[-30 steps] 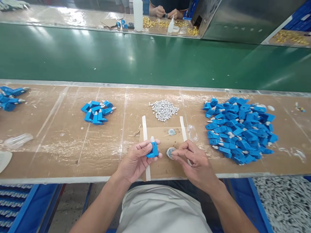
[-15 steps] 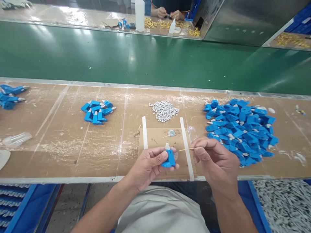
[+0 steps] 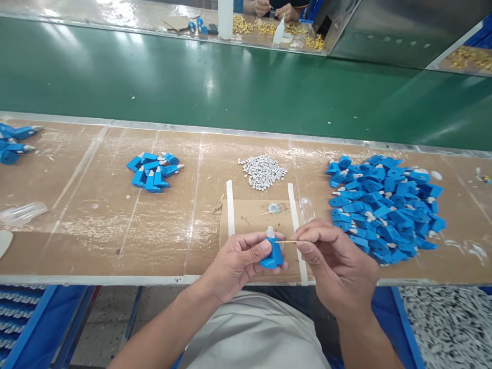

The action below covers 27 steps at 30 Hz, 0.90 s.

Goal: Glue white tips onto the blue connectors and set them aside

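My left hand (image 3: 242, 259) is closed on a small blue plastic part (image 3: 272, 256) with a whitish tip pointing away from me. Between the thumb and fingers of my right hand (image 3: 332, 261) is a thin wooden toothpick (image 3: 286, 242). The toothpick's point meets the blue part near the base of its pale tip. Beyond my hands lies a brown cardboard piece (image 3: 253, 212) edged by two white tape strips. A small clear disc (image 3: 273, 208) rests on it, with another thin stick beside it. Small grey pieces (image 3: 263, 172) are heaped just past the cardboard.
Blue parts form a large pile (image 3: 384, 205) to the right and a smaller pile (image 3: 154, 171) to the left. Across the green belt (image 3: 192, 87) stand a white bottle (image 3: 225, 19) and a co-worker's hands (image 3: 274, 9). A blue bin (image 3: 405, 328) of grey pieces sits below the table's right side.
My right hand has moved left, bringing the toothpick from just off the blue part onto it. The view has shifted slightly; my left hand keeps its hold.
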Available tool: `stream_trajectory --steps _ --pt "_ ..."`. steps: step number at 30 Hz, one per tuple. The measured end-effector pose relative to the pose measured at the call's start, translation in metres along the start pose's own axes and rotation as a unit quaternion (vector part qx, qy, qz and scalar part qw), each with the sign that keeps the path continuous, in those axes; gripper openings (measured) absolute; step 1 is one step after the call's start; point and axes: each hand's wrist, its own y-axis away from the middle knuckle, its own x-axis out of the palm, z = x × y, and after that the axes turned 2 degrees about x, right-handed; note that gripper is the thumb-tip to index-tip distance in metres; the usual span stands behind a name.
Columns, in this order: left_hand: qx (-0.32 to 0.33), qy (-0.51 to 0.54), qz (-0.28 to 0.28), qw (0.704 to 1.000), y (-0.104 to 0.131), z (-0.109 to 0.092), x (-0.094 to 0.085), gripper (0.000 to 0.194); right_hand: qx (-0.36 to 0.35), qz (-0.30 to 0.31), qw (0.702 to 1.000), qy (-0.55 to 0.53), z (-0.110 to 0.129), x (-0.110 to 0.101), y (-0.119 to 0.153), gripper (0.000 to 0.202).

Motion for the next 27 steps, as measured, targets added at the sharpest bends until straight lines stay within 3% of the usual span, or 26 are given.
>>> stream_trajectory --steps 6,16,27 --pt "0.002 -0.006 -0.005 1.0 0.0004 0.0003 0.0004 0.04 -0.009 0.016 0.999 0.038 0.0 0.0005 0.001 0.012" --pt "0.037 -0.039 -0.032 0.998 0.0008 0.0052 -0.0042 0.039 -0.099 0.01 0.991 0.088 0.0016 0.0034 0.0051 0.023" --pt "0.044 -0.058 -0.048 0.996 0.0039 0.0038 -0.0053 0.038 -0.076 0.015 0.996 0.054 0.0006 0.0005 0.0038 0.02"
